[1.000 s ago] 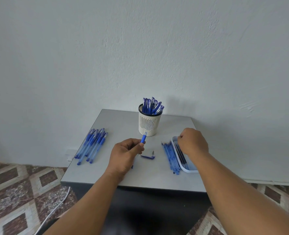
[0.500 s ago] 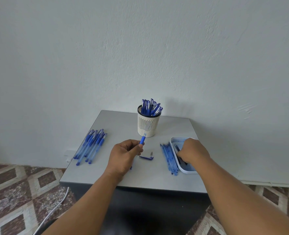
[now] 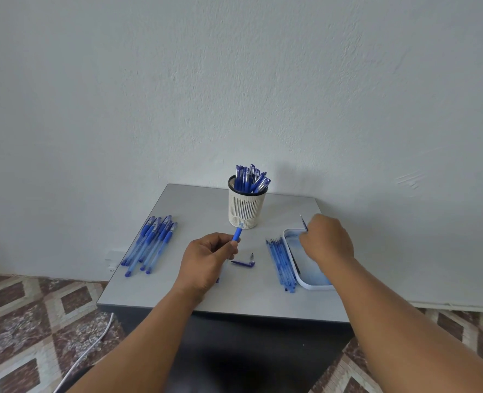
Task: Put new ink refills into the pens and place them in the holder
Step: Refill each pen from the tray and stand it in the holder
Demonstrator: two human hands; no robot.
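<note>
Pen barrel [image 3: 238, 234], blue with a rubber grip, sits pinched in the left hand [image 3: 206, 260], its open end tilted up toward the pen holder [image 3: 246, 205], just in front of the holder's base. The left hand's fingers curl round the barrel's lower part, above the grey table [image 3: 195, 211]. Just right of that hand, in front of the holder, a blue pen cap [image 3: 243, 263] and a small pen tip [image 3: 251, 256] lie on the table. Right of the holder, the right hand [image 3: 326, 241] hovers over the white tray [image 3: 308, 283], its fingers curled round a thin refill [image 3: 303, 222] whose end sticks up behind the knuckles. Between the cap and the tray lies a row of blue refills [image 3: 281, 263]. The holder, white with a black rim, stands full of capped blue pens [image 3: 250, 178]. Left of the holder, well apart, lies a bundle of blue pens [image 3: 152, 241].
</note>
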